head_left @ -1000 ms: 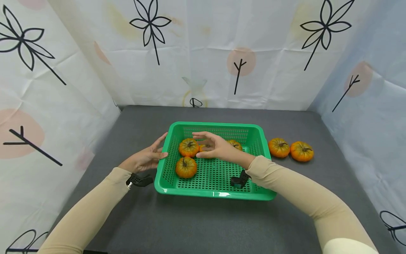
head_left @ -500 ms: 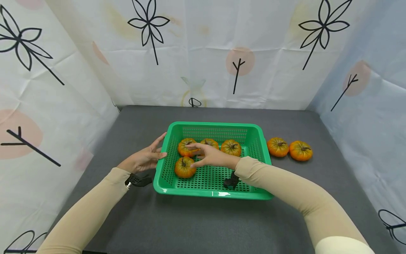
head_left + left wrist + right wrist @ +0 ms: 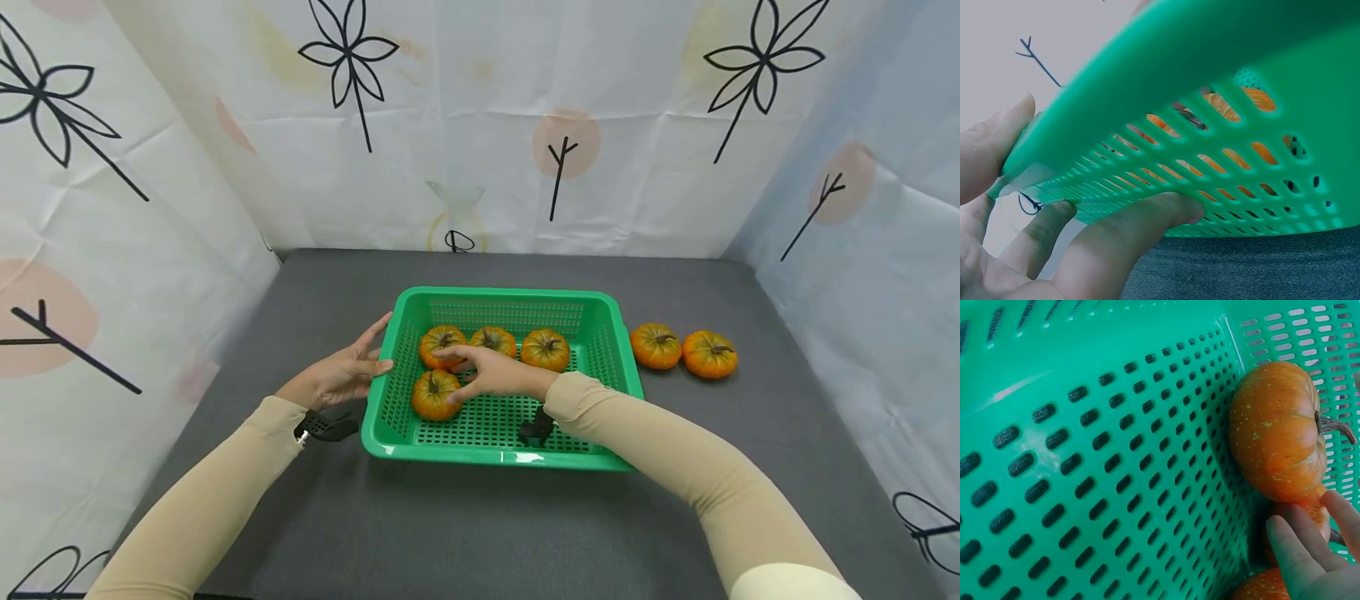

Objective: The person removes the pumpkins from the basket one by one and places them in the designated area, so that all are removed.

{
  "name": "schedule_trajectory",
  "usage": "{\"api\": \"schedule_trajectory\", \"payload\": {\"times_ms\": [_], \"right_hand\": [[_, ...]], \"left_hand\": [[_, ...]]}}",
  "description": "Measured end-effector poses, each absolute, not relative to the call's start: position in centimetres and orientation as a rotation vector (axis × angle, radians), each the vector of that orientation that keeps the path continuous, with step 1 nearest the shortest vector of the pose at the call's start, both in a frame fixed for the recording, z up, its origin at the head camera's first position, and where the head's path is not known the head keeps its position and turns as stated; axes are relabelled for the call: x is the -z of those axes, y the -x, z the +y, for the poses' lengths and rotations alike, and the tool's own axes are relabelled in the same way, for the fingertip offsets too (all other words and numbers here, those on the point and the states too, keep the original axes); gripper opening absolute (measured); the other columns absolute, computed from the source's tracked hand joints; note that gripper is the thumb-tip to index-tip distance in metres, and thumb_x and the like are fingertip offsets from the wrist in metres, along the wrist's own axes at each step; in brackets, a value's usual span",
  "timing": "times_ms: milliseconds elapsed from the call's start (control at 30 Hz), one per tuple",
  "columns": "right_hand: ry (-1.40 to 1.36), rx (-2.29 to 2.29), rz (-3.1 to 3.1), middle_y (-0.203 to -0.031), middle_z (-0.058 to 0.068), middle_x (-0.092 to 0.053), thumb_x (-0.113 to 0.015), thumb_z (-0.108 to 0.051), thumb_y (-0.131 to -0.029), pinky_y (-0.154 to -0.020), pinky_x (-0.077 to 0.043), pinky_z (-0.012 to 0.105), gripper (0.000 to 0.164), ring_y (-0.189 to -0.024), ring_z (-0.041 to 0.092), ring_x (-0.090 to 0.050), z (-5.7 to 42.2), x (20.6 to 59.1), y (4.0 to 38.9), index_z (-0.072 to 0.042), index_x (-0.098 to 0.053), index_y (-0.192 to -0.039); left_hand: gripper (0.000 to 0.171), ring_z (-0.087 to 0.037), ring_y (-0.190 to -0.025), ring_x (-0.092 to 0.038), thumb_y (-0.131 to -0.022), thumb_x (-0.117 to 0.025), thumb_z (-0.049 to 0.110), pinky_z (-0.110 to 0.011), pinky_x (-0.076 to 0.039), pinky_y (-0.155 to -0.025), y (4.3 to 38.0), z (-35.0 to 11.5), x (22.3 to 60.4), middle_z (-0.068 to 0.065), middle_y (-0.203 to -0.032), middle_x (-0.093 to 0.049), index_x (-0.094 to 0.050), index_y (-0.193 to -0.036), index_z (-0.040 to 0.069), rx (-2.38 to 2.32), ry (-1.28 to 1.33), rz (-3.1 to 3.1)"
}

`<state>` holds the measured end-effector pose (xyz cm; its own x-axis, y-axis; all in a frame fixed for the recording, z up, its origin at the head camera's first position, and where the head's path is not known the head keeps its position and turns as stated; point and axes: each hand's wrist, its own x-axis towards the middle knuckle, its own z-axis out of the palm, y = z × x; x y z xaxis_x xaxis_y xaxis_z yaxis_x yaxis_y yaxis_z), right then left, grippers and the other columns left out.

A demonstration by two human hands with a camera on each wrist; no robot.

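Note:
A green plastic basket [image 3: 510, 457] with slotted walls holds several small orange pumpkins. My left hand [image 3: 337, 375] holds its left end, the thumb at the rim and the fingers against the outer wall [image 3: 1235, 144]. Inside, my right hand [image 3: 498, 372] reaches over the left side with fingers spread and relaxed. Its fingertips overlap the back left pumpkin [image 3: 439, 340], and the thumb is right at the front left pumpkin [image 3: 433, 397]. In the right wrist view, the front left pumpkin [image 3: 1275, 431] with its curved stem lies just beyond the fingers.
Along the basket's back stand two more pumpkins, a middle one [image 3: 493, 337] and a right one [image 3: 546, 349]. Outside, to the right, a pair of pumpkins [image 3: 656, 346] sits side by side on the dark grey table [image 3: 480, 533]. Patterned cloth walls [image 3: 637, 192] enclose the table.
My right hand has moved left and slightly down inside the basket, toward the left pumpkins, uncovering the middle and right back ones. The left hand has stayed at the basket's end.

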<state>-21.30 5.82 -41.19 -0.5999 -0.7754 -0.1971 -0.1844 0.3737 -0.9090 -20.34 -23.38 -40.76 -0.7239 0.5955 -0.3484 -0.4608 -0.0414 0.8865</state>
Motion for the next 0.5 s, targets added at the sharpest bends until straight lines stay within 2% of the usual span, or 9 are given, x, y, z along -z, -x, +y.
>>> {"api": "schedule_trajectory", "payload": {"times_ms": [233, 500], "right_hand": [[0.901, 1.169, 2.029, -0.154, 0.006, -0.035, -0.075, -0.016, -0.086, -0.107, -0.044, 0.047, 0.076, -0.134, 0.034, -0.041, 5.5, 42.1, 21.4, -0.013, -0.035, -0.151], [0.898, 1.098, 2.071, -0.154, 0.001, -0.035, -0.078, -0.019, -0.084, -0.104, -0.046, 0.041, 0.080, -0.135, 0.031, -0.040, 5.0, 42.8, 21.5, -0.018, -0.035, -0.151]], "left_hand": [[0.093, -0.026, -0.115, -0.061, -0.098, -0.053, 0.002, -0.053, -0.053, -0.092, 20.3, -23.4, 40.7, -0.015, -0.163, -0.001, 0.009, -0.152, 0.046, -1.845, -0.158, 1.509], [0.094, -0.027, -0.113, -0.062, -0.098, -0.051, -0.001, -0.054, -0.052, -0.092, 20.5, -23.4, 41.0, -0.018, -0.162, -0.002, 0.010, -0.152, 0.046, -1.843, -0.161, 1.511]]}}
